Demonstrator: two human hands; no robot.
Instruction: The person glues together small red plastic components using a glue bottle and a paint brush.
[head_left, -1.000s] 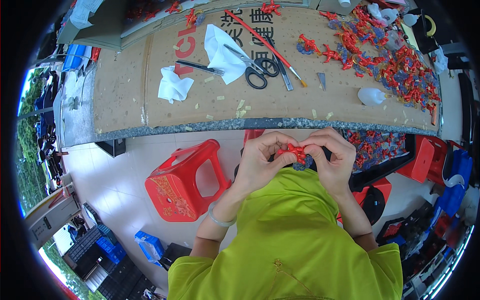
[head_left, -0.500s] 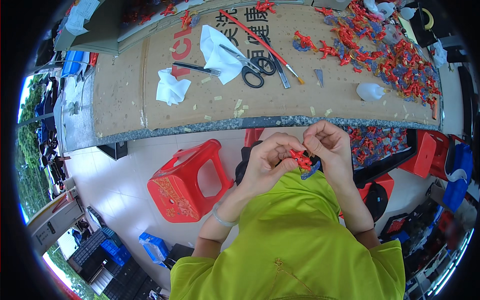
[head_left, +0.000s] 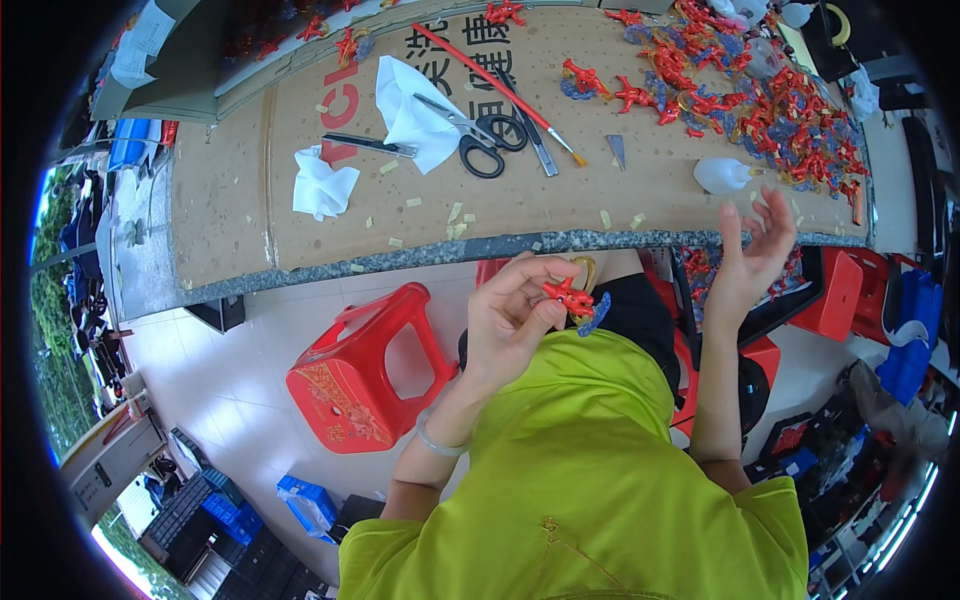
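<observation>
Between the thumb and fingers of my left hand (head_left: 503, 325) is a small red figurine (head_left: 570, 297) with a blue base and a gold ring-like part. I hold it over my lap, in front of the table edge. My right hand (head_left: 748, 262) is raised at the table's front edge, its fingers apart and nothing seen in them. Just beyond its fingertips a small white squeeze bottle (head_left: 718, 177) lies on its side on the cardboard. Many similar red, blue and gold figurines (head_left: 800, 125) are heaped at the table's far right.
Scissors (head_left: 482, 140), tweezers (head_left: 370, 145), a red paintbrush (head_left: 500, 92), a cutter knife (head_left: 535, 140) and white tissues (head_left: 325, 185) lie on the cardboard (head_left: 230, 190). A red stool (head_left: 345, 400) stands at left. Below the table's right side sits a black tray (head_left: 790, 310) of figurines.
My right hand has left the figurine and moved right and up toward the squeeze bottle, its fingers opening. My left hand keeps the figurine, now a little further left.
</observation>
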